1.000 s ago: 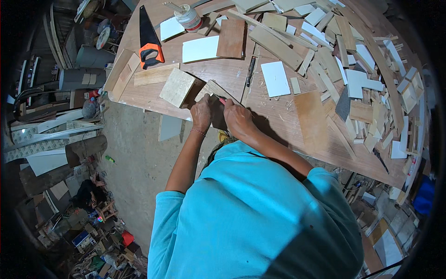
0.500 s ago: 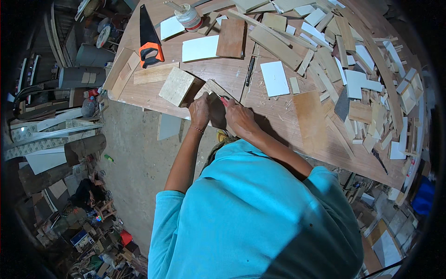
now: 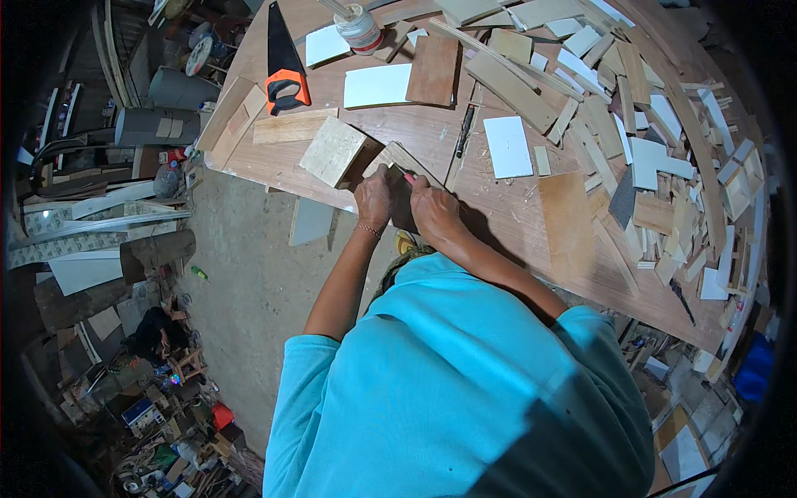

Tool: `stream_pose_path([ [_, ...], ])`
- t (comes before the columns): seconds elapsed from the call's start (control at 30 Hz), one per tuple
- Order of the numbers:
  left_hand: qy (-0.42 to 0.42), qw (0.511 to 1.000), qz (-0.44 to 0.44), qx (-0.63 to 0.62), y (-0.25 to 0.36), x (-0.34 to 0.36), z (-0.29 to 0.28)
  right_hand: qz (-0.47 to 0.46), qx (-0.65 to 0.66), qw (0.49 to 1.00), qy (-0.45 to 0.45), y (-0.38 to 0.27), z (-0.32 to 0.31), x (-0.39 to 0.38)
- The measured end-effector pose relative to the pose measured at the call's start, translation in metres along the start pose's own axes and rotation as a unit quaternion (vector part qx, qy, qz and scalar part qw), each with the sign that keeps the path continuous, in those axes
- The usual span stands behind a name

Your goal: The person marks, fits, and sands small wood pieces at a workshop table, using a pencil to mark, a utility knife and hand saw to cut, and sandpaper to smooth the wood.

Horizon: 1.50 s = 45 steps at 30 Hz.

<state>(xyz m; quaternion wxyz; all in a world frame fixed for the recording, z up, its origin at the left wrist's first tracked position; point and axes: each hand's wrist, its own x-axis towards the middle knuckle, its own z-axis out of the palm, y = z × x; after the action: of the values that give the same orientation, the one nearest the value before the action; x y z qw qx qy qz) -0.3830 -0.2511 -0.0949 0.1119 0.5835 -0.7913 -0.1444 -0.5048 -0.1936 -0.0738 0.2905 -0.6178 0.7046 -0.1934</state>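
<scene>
Near the front edge of the wooden worktable, my left hand is closed on the edge of a small wooden box with a dark, shadowed face. My right hand is closed around a slim pink tool at the right side of that box. The tool's working end is too small to make out. A pale plywood block sits just left of my left hand, with a plank behind it. A dark slim tool lies right of the box, beside a white board.
An orange-handled saw, a jar holding sticks and a brown board lie along the back. Many offcuts cover the table's right side. Stacked boards and clutter lie on the floor at left.
The whole view has shifted slightly, so the table and its contents appear further right. Both hands keep their grip at the box, with only slight movement.
</scene>
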Motion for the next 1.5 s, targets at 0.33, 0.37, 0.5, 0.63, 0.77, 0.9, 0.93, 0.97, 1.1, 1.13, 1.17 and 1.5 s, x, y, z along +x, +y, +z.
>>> stream_pose_path([
  [0.33, -0.005, 0.999, 0.032, 0.007, 0.01, 0.001, -0.009, -0.017, -0.031, 0.999, -0.029, -0.001, -0.018, -0.002],
  [0.37, -0.005, 0.999, 0.032, 0.008, 0.01, -0.002, -0.004, -0.024, -0.058, 0.997, -0.054, 0.006, -0.011, -0.001],
  [0.5, 0.02, 0.998, 0.012, 0.051, 0.002, -0.006, 0.013, 0.103, -0.003, 0.987, -0.124, 0.029, 0.002, 0.013],
  [0.63, -0.014, 0.997, 0.056, 0.046, 0.001, 0.001, -0.007, 0.091, 0.009, 0.989, -0.114, 0.009, -0.026, 0.017],
  [0.77, 0.025, 0.997, 0.078, -0.014, -0.017, -0.007, 0.005, 0.075, 0.017, 0.99, -0.119, 0.012, -0.017, 0.014],
  [0.9, 0.028, 0.996, 0.082, -0.014, -0.008, 0.002, 0.014, 0.083, 0.007, 0.993, -0.086, 0.028, -0.003, 0.015],
  [0.93, 0.017, 0.998, 0.064, -0.015, -0.011, 0.0, 0.012, 0.074, 0.0, 0.994, -0.079, 0.023, -0.002, 0.011],
  [0.97, 0.006, 0.999, 0.047, -0.017, -0.014, -0.001, 0.01, 0.066, 0.006, 0.994, -0.092, 0.02, -0.004, 0.009],
  [1.1, -0.01, 1.0, 0.017, 0.016, -0.012, 0.002, 0.003, 0.058, 0.009, 0.993, -0.102, 0.008, -0.013, 0.005],
  [1.13, -0.018, 0.999, 0.026, 0.012, -0.01, 0.004, 0.001, 0.045, 0.014, 0.993, -0.105, 0.005, -0.018, 0.004],
  [1.17, -0.019, 0.999, 0.031, 0.004, -0.008, 0.005, -0.001, 0.057, 0.015, 0.993, -0.101, 0.007, -0.019, 0.004],
  [1.5, -0.035, 0.999, 0.01, 0.008, 0.001, 0.002, -0.002, 0.011, 0.01, 0.998, -0.063, 0.007, -0.019, -0.001],
])
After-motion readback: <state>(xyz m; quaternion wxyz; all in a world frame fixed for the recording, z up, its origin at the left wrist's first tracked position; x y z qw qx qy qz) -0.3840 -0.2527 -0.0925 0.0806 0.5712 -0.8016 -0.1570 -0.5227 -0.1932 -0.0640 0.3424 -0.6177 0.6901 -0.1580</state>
